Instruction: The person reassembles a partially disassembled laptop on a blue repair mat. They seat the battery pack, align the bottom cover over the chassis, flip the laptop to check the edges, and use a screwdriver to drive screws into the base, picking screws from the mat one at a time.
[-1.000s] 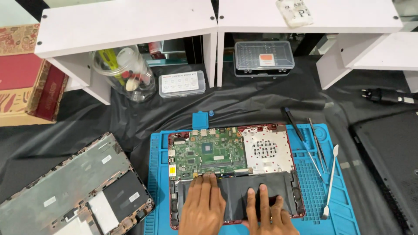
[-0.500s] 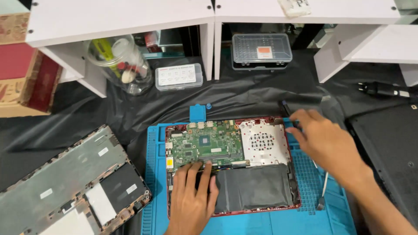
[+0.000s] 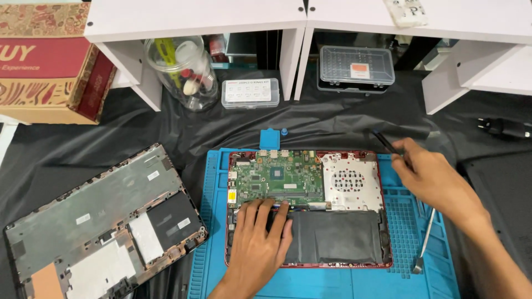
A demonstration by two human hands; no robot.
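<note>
— Blue silicone repair mat (image 3: 205, 260) on black cloth: what lies on it?

— An opened red-framed laptop base (image 3: 308, 207), its green circuit board (image 3: 277, 176) toward the mat's far edge and its flat black battery (image 3: 338, 237) toward the near edge.

— And the left hand (image 3: 257, 243)?

— Flat and spread, palm down, on the battery's left end, fingertips touching the board's lower edge; it holds nothing.

— The right hand (image 3: 429, 177)?

— Over the mat's right edge, fingers pinched narrow around a slim black tool (image 3: 383, 141) whose tip points past the laptop's far right corner.

— What else is around?

— A metal spudger (image 3: 424, 241) lies on the mat's right side. A grey laptop bottom cover (image 3: 100, 221) rests on the cloth, left of the mat. Beyond the far edge stand a clear glass jar (image 3: 180, 72), a small clear plastic parts box (image 3: 250, 92) and a grey lidded organiser case (image 3: 356, 68) under white shelves (image 3: 194, 19), with a cardboard box (image 3: 47, 61) at far left
</note>
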